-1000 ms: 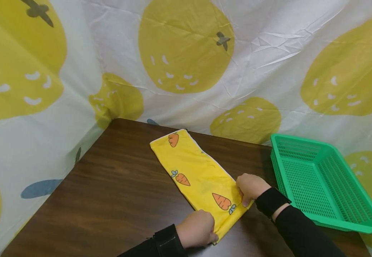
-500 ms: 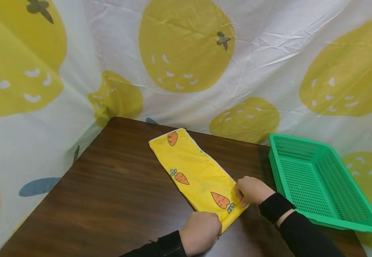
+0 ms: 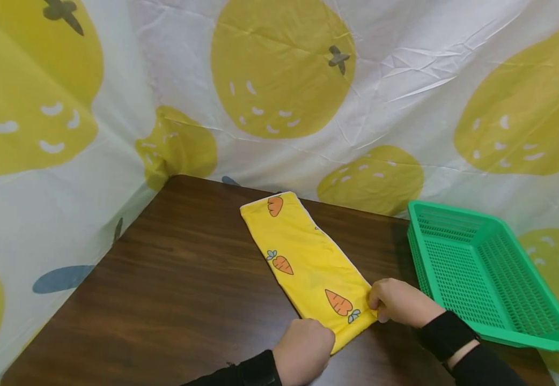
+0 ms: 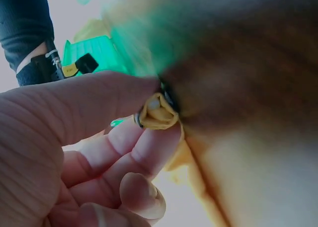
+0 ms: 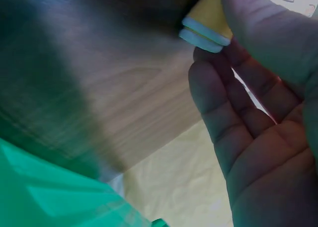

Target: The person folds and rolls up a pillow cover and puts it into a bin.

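Note:
A yellow cloth with printed carrots and a white edge point(image 3: 303, 252) lies as a long folded strip, slanting across the dark wooden table point(image 3: 183, 268). My left hand point(image 3: 304, 349) grips its near left corner. In the left wrist view, thumb and fingers pinch the small rolled end of the cloth point(image 4: 160, 116). At the near right corner, my right hand point(image 3: 405, 301) pinches the edge between thumb and fingers. The right wrist view shows the yellow layers with pale trim point(image 5: 204, 34) between thumb and fingertips. Both wrists wear black bands.
A green plastic basket point(image 3: 424, 268) with slotted walls stands at the right, close beside my right hand. White curtains point(image 3: 279, 161) printed with big yellow fruit hang along the table's back and left edges.
The cloth has shifted to the right, its far end included. My right hand has moved right and nearer with its corner; the left has moved slightly right, still gripping the cloth.

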`<state>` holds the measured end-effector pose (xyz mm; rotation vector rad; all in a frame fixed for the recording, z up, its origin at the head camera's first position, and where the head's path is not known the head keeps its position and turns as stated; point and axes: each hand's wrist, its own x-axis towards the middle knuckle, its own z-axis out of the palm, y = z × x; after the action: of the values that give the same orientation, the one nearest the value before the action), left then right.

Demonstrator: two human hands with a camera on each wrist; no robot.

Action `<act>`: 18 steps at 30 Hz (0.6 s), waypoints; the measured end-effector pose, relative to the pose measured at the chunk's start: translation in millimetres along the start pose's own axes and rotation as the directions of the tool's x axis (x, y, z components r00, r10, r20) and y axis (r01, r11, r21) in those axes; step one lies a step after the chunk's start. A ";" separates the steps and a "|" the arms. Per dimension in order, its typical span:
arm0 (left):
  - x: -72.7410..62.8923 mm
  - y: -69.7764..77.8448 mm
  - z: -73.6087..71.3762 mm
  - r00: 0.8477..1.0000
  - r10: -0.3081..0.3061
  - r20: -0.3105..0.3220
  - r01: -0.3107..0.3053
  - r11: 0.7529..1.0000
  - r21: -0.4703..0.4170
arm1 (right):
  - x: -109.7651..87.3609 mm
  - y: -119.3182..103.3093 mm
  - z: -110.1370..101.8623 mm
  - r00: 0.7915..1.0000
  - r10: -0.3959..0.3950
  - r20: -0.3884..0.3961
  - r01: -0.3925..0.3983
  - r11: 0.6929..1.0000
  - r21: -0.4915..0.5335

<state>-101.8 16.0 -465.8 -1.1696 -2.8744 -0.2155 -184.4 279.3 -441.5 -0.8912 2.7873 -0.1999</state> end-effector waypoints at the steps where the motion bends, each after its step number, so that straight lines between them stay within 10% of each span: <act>1: -0.8 0.1 -0.4 1.000 0.009 -0.005 -0.009 1.000 0.016 | -2.9 0.5 1.2 1.000 -0.005 0.001 0.005 1.000 0.007; 18: -39.7 -51.4 -15.1 0.999 -0.012 -0.043 0.017 0.992 0.122 | -30.7 -50.6 30.5 0.949 -0.277 -0.150 0.258 0.957 -0.133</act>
<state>-109.6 -50.0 -460.1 -1.1095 -2.8156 -0.0626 -124.6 254.4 -456.7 -1.3413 2.8423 -0.1680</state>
